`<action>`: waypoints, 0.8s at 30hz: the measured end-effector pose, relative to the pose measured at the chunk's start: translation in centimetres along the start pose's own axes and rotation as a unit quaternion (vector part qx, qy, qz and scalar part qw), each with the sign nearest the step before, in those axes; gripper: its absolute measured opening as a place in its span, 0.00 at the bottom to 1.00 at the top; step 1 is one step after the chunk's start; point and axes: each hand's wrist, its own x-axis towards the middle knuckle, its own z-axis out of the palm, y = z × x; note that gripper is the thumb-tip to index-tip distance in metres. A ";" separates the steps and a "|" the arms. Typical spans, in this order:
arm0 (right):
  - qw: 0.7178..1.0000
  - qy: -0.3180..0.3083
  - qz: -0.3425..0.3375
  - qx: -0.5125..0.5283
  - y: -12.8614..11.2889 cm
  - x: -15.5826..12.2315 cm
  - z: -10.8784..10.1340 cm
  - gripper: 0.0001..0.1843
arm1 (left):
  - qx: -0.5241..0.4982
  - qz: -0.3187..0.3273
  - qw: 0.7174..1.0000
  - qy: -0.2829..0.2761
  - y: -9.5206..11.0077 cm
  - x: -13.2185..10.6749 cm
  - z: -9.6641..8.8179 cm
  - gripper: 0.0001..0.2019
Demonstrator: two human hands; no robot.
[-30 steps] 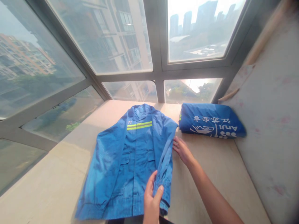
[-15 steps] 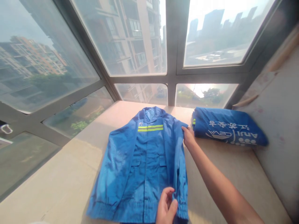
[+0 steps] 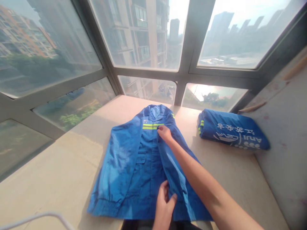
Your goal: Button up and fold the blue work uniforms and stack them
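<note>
A blue work jacket [image 3: 124,166] with yellow-green reflective stripes lies front up on a pale wooden ledge [image 3: 59,166], its collar toward the window. My right hand [image 3: 164,133] is closed on the jacket's right side near the chest stripe, which is folded inward over the front. My left hand [image 3: 165,204] pinches the same folded side near the hem. The left sleeve lies flat along the jacket's left edge.
A folded blue garment [image 3: 232,134] with white lettering lies at the ledge's back right. A wall [image 3: 285,134] closes the right side. Large windows [image 3: 144,35] with dark frames run behind and to the left. A thin white bar [image 3: 35,218] shows at the bottom left.
My right hand moved from the jacket's right edge inward to the chest, carrying the right side over the front. My left hand stayed on the fabric near the hem. The camera tilted.
</note>
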 end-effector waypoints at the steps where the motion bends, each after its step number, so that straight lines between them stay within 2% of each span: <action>1: 1.000 0.004 0.000 -0.008 0.5 -0.8 -0.7 0.21 | 0.000 0.002 1.000 0.000 0.0 0.1 -0.1 0.34; 3: 0.999 0.013 -0.001 -0.031 1.8 -2.4 -2.7 0.19 | -0.003 0.004 1.000 -0.012 -0.2 0.2 -0.3 0.34; 7: 0.993 0.060 -0.024 -0.096 5.5 -6.3 -8.2 0.13 | 0.007 0.010 0.999 -0.039 -0.5 0.5 0.1 0.34; 10: 0.981 0.107 -0.064 -0.149 8.9 -9.2 -11.8 0.17 | 0.068 0.041 0.996 -0.047 -0.7 0.6 1.2 0.33; 12: 0.977 0.110 -0.074 -0.167 11.0 -10.7 -13.3 0.20 | 0.138 0.067 0.987 -0.049 -0.8 0.5 2.2 0.31; 15: 0.976 0.100 -0.061 -0.185 13.0 -11.3 -14.1 0.26 | 0.251 0.107 0.959 -0.071 -0.8 0.1 3.9 0.27; 17: 0.972 0.101 -0.054 -0.205 13.2 -10.6 -14.0 0.27 | 0.306 0.141 0.937 -0.095 -0.7 -0.3 4.9 0.26; 20: 0.960 0.099 -0.041 -0.259 11.7 -7.8 -13.2 0.26 | 0.357 0.187 0.908 -0.116 -0.5 -0.7 6.2 0.25; 24: 0.950 0.078 0.065 -0.297 8.4 -2.4 -11.4 0.31 | 0.400 0.207 0.886 -0.111 -0.3 -0.8 6.7 0.24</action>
